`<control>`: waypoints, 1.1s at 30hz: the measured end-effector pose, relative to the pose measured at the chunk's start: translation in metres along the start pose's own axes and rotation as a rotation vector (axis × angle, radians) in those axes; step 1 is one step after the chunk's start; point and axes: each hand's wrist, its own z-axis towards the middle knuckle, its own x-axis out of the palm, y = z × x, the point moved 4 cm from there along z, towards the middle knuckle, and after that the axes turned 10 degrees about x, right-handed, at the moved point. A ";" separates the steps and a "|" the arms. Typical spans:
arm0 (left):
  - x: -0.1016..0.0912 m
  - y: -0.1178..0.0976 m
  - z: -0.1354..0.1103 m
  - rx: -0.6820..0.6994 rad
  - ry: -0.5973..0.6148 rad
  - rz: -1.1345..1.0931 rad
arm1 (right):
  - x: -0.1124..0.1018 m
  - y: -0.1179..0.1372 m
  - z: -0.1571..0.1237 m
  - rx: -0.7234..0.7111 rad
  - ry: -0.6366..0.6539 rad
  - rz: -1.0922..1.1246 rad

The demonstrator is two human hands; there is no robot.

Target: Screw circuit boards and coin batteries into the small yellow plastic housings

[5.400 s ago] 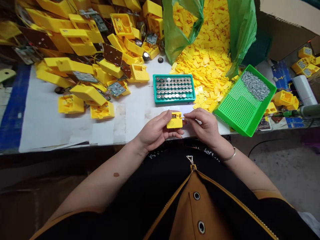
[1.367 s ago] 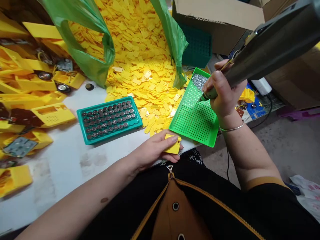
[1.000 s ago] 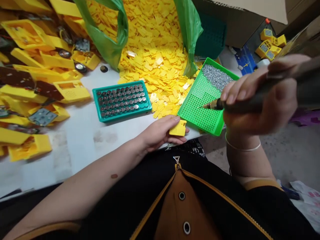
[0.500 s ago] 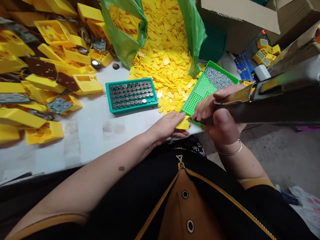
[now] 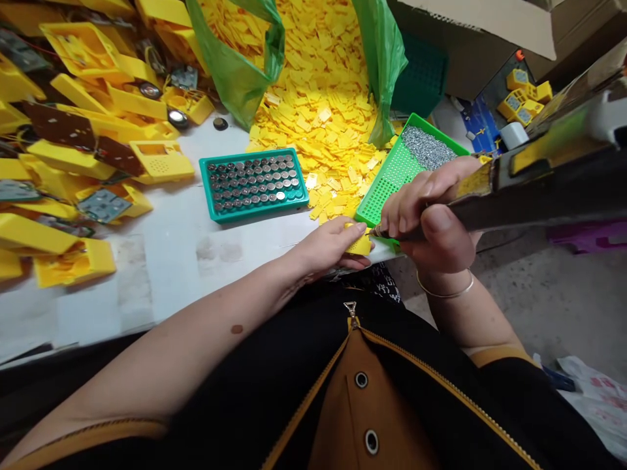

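Observation:
My left hand (image 5: 337,241) is closed on a small yellow plastic piece (image 5: 360,244) at the table's front edge, the thumb lying on top of it. In my right hand (image 5: 435,222) is a dark power screwdriver (image 5: 543,199) with a yellow patch on its body, held level and pointing left. Its thin tip meets the right edge of the yellow piece; whether a screw is there is too small to tell. Just behind my right hand lies a green perforated basket (image 5: 386,186) holding a heap of small silvery screws (image 5: 427,147).
A teal tray (image 5: 208,189) with rows of round metal cells stands left of centre. Behind it, a green bag (image 5: 245,72) spills many flat yellow pieces (image 5: 318,98). Yellow plastic housings (image 5: 164,162) with circuit boards crowd the left. A cardboard box (image 5: 480,39) stands back right.
The view has shifted slightly, so things on the left sit farther left. The screwdriver's rear end is tilted a little higher. Both hands keep their hold, and the tip stays at the yellow piece.

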 end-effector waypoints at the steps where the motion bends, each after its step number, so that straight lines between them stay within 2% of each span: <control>1: 0.000 0.000 0.000 0.005 -0.002 0.007 | 0.000 0.009 -0.001 -0.041 -0.014 0.042; 5: 0.001 0.000 0.002 0.042 -0.019 0.005 | -0.003 0.048 -0.008 -0.141 -0.017 0.146; 7: 0.000 0.000 0.001 0.053 -0.038 -0.048 | -0.008 0.060 -0.010 -0.175 -0.076 0.141; 10: -0.003 -0.002 -0.006 0.082 0.012 -0.124 | -0.015 0.061 -0.012 -0.239 -0.154 0.172; 13: -0.017 -0.009 -0.028 0.189 0.085 -0.092 | -0.021 0.052 -0.013 -0.264 -0.176 0.222; 16: -0.056 -0.014 -0.073 0.266 0.005 0.110 | -0.026 0.046 -0.016 -0.322 -0.167 0.238; 18: -0.094 -0.011 -0.115 0.204 -0.053 0.362 | -0.031 0.044 -0.017 -0.307 -0.169 0.220; 20: -0.134 -0.005 -0.161 0.084 -0.067 0.676 | -0.036 0.043 -0.018 -0.263 -0.184 0.211; 21: -0.155 -0.004 -0.183 0.045 -0.134 0.823 | -0.037 0.043 -0.019 -0.242 -0.186 0.209; 23: -0.188 -0.006 -0.219 -0.016 -0.346 0.964 | -0.040 0.042 -0.020 -0.184 -0.202 0.209; 25: -0.202 -0.012 -0.235 0.027 -0.513 0.949 | -0.041 0.041 -0.020 -0.140 -0.238 0.205; 27: -0.201 -0.022 -0.228 0.207 -0.624 0.864 | -0.040 0.041 -0.021 -0.089 -0.313 0.188; 28: -0.197 -0.029 -0.220 0.342 -0.701 0.844 | -0.040 0.042 -0.022 -0.066 -0.346 0.173; 29: -0.195 -0.036 -0.209 0.434 -0.771 0.875 | -0.039 0.042 -0.024 -0.036 -0.376 0.151; 31: -0.190 -0.050 -0.181 0.569 -0.871 1.109 | -0.039 0.042 -0.027 0.047 -0.423 0.111; 33: -0.187 -0.062 -0.148 0.664 -0.761 1.354 | -0.041 0.043 -0.032 0.076 -0.453 0.088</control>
